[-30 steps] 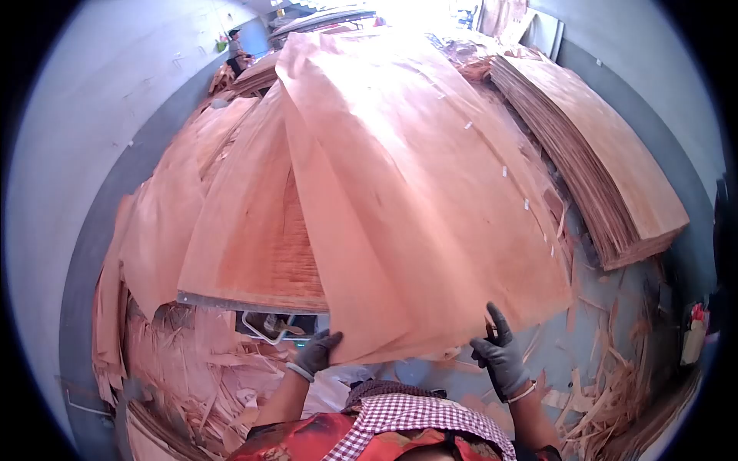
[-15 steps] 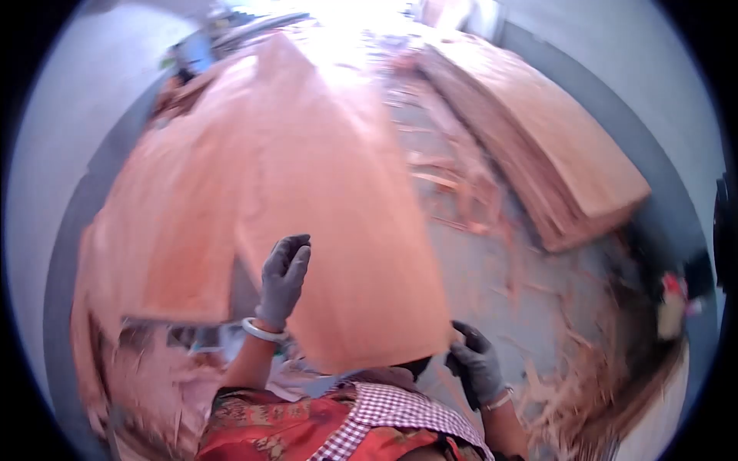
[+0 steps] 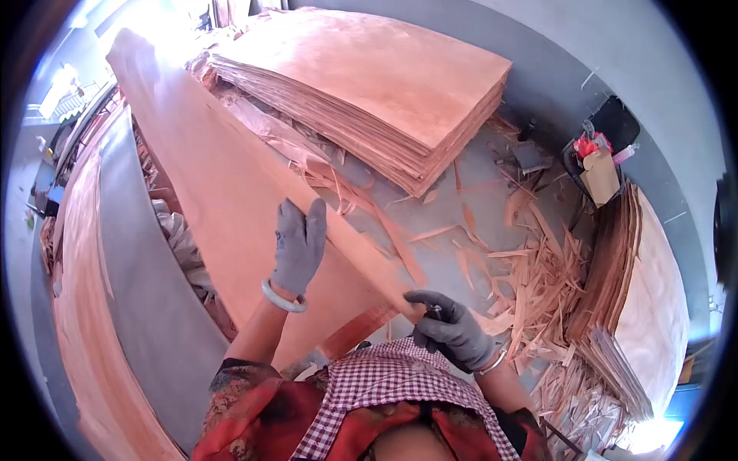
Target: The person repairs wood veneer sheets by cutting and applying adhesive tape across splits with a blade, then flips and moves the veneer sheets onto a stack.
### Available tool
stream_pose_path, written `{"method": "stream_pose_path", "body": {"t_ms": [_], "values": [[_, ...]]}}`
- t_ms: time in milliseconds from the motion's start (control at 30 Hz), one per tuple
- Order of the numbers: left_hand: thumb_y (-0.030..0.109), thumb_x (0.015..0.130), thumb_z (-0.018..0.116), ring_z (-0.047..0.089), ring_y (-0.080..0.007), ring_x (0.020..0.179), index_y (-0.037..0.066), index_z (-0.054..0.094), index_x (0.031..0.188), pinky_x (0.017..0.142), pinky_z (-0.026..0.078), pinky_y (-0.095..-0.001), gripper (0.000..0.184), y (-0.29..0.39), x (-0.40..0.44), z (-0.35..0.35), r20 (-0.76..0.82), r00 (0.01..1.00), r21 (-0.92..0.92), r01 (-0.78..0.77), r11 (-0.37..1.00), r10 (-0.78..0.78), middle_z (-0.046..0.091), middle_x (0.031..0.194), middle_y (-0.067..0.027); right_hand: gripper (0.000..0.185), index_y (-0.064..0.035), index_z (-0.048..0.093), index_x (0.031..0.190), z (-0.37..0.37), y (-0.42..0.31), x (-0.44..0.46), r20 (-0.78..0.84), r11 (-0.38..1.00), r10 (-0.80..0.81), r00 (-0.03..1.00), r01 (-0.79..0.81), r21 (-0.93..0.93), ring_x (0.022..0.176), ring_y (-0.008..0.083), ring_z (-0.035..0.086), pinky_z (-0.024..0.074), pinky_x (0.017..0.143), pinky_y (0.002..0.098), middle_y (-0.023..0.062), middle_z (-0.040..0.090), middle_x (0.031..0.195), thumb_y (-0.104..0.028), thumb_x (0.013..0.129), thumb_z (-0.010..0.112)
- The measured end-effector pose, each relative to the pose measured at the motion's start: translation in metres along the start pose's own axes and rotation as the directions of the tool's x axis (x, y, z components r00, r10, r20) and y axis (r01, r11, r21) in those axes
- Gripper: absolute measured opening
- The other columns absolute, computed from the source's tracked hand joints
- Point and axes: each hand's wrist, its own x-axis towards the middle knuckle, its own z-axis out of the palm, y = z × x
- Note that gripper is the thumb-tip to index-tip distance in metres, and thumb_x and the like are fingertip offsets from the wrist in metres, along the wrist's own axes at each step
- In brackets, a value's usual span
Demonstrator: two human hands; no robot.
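A long orange-brown wood veneer sheet (image 3: 207,169) stretches from near my body toward the bright far end. My left hand (image 3: 298,246), in a grey glove with a white bangle at the wrist, is over the sheet with its fingers straight; whether the palm presses on it I cannot tell. In its dark grey glove, my right hand (image 3: 455,332) pinches the sheet's near right corner. A small shiny bit shows by its fingers, too small to name. Below the sheet's long right edge, a darker veneer piece (image 3: 357,329) shows near my apron.
A thick veneer stack (image 3: 377,73) lies beyond on the right. Torn strips (image 3: 530,284) litter the floor. Another stack (image 3: 653,307) leans at the far right, near a cardboard box (image 3: 600,177). On the left are a grey surface (image 3: 146,253) and more veneer (image 3: 92,284).
My view has swung right, so the stack and strips show further left. The sheet now slants to the far left, and my right hand has come up with its corner.
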Motion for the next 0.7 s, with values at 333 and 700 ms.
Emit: {"method": "stream_pose_path", "body": {"t_ms": [333,700], "values": [[0.031,0.086,0.062,0.052,-0.0328,0.063,-0.004,0.052,0.082,0.058,0.043,-0.0428,0.037,0.058,0.195,0.224,0.108,0.991,0.21,0.054,0.976,-0.078,0.053,0.07,-0.0197,0.033,-0.0026,0.051,0.117,-0.218,-0.164,0.112,-0.087,1.0,-0.017,0.996,0.016,-0.006,0.059,0.0119,0.055,0.0419,0.051,0.0216,0.0052,0.055,0.07,-0.012,0.087,0.061],[0.042,0.084,0.061,0.056,-0.0406,0.072,-0.006,0.051,0.08,0.068,0.047,-0.046,0.05,0.007,0.407,0.451,0.003,0.99,0.169,0.142,0.975,-0.144,0.056,0.079,-0.0278,0.026,-0.0093,0.053,0.107,-0.386,-0.32,0.281,-0.161,0.995,-0.085,0.983,0.074,-0.072,0.045,0.0138,0.05,0.0365,0.039,0.0235,0.0056,0.055,0.059,-0.014,0.084,0.063]]}}
